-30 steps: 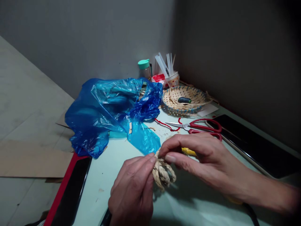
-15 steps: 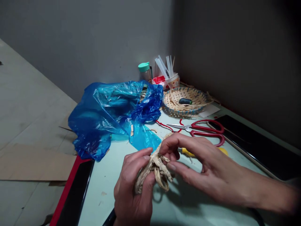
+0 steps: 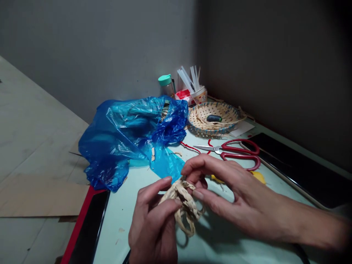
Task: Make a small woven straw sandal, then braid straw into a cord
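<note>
Between my hands is a looped bundle of pale, dry braided plant fibre (image 3: 184, 200), with a loop hanging from its lower side. My left hand (image 3: 155, 223) grips its left part, thumb across the front and the index finger raised off it. My right hand (image 3: 220, 183) pinches the upper right strands with thumb and fingers. Just beyond my right hand lie red-handled scissors (image 3: 236, 149), partly open, blades pointing left. A yellow handle (image 3: 258, 177) shows from behind my right hand, its rest hidden.
A crumpled blue plastic bag (image 3: 123, 128) covers the table's back left. A woven basket (image 3: 213, 121) holds a dark thread spool (image 3: 214, 118) and fibre strips. Behind stand a green-lidded jar (image 3: 165, 84) and a cup of straws (image 3: 199, 96). Red cord (image 3: 189, 147) lies by the scissors.
My left thumb has moved up and over the front of the fibre, and its index finger has lifted. The bundle has turned slightly; my right hand keeps its pinch. The view has shifted a little.
</note>
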`<state>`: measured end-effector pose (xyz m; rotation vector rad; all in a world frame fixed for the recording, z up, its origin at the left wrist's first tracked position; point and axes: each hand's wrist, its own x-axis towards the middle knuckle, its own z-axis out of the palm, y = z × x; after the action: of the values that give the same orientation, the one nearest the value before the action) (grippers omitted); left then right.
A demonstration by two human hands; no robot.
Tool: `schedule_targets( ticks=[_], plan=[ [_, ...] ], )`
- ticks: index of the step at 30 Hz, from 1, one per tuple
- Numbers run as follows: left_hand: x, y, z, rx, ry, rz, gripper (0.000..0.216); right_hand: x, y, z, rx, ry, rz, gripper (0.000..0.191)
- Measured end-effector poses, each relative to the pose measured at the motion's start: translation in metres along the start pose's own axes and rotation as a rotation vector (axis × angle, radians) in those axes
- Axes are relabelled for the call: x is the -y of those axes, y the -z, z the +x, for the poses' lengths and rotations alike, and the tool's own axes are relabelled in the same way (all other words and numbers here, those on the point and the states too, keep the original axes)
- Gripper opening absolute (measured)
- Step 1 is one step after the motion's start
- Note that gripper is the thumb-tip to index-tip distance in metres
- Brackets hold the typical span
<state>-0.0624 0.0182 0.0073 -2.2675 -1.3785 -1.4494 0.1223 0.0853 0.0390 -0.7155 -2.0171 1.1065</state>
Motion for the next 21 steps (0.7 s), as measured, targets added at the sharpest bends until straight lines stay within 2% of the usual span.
schedule_targets(
  ticks=[3,7,10,15,17,21],
  plan=[
    [0.000,-0.003,0.000,-0.020,0.032,-0.037,0.029,-0.001,0.003,0.000,0.018,0.018,-0.051,0.010],
    [0.000,-0.008,-0.001,-0.059,0.032,-0.041,0.026,-0.002,0.011,0.002,-0.024,0.108,-0.148,0.012],
    [0.002,-0.005,0.002,-0.113,-0.021,0.012,0.021,-0.002,0.017,0.005,0.031,0.189,-0.164,0.010],
    [0.011,0.008,0.006,0.189,-0.223,0.074,0.027,-0.003,0.024,0.006,0.118,0.185,-0.134,0.011],
    [0.012,0.007,0.005,0.186,-0.227,0.016,0.024,-0.003,0.025,0.006,0.129,0.177,-0.142,0.010],
    [0.007,-0.004,-0.001,0.079,-0.214,-0.044,0.018,-0.004,0.027,0.005,0.132,0.144,-0.189,0.013]
  ],
)
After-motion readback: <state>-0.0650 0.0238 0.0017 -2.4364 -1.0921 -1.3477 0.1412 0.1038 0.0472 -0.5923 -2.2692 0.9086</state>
